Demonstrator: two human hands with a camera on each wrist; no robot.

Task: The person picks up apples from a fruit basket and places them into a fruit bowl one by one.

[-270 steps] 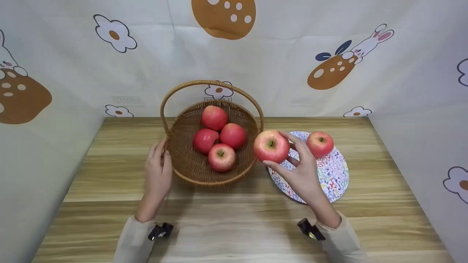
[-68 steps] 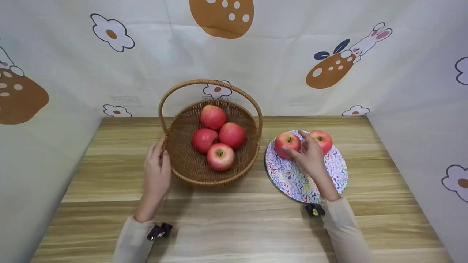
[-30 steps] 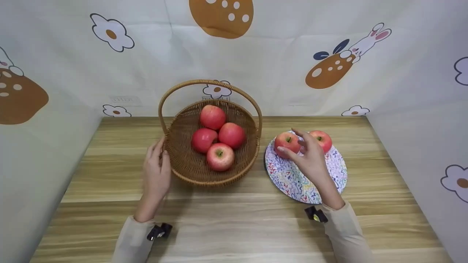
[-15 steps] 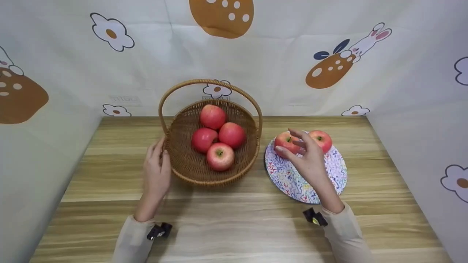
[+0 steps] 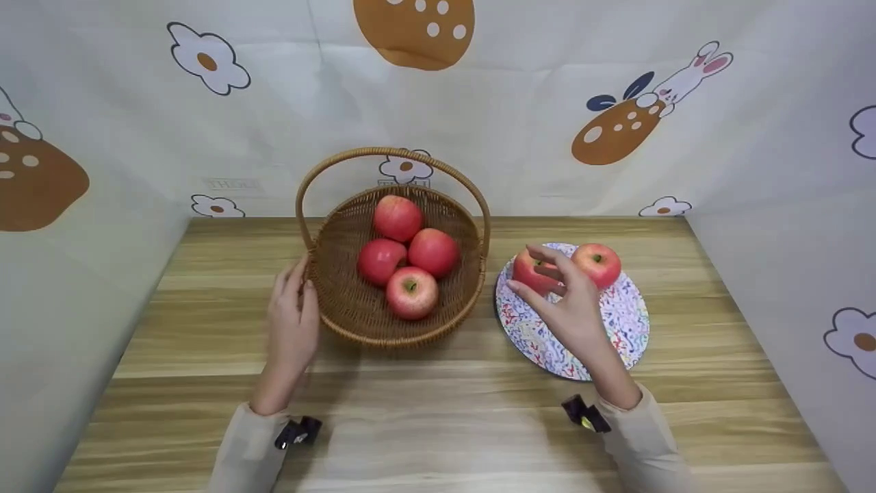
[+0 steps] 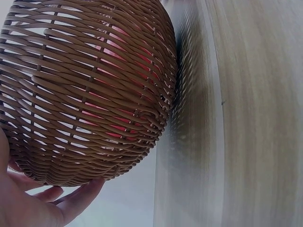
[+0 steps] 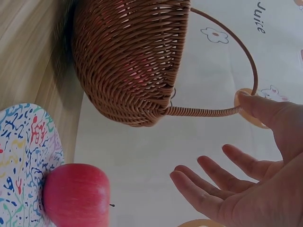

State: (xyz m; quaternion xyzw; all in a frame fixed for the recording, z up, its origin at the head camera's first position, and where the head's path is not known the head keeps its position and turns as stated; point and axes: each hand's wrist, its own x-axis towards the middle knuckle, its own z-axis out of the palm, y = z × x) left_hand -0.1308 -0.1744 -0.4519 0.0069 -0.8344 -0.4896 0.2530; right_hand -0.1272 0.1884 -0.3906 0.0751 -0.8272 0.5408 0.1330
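A wicker basket [image 5: 342, 301] with an arched handle holds several red apples [image 5: 412, 293]. My left hand [image 5: 293, 322] rests with its fingers on the basket's left side; the left wrist view shows those fingertips touching the weave [image 6: 85, 94]. Over the patterned round plate [image 5: 626, 322], my right hand [image 5: 571, 308] is held with fingers apart and nothing between them. It partly covers one apple [image 5: 525, 270] on the plate; a second apple [image 5: 597, 266] sits behind and to the right. In the right wrist view, the hand [image 7: 246, 184] is above the plate's apple [image 7: 78, 196], apart from it.
The wooden table [image 5: 410, 411] extends in front of the basket and plate. A pale curtain [image 5: 274, 123] printed with flowers and rabbits stands behind and at both sides. A dark device [image 5: 298, 433] is at the left wrist, another [image 5: 586, 415] at the right.
Earlier my right hand held an apple beside the basket; that apple now sits on the plate's left part, let go. The right hand has since lifted and shifted slightly left. My left hand has stayed.
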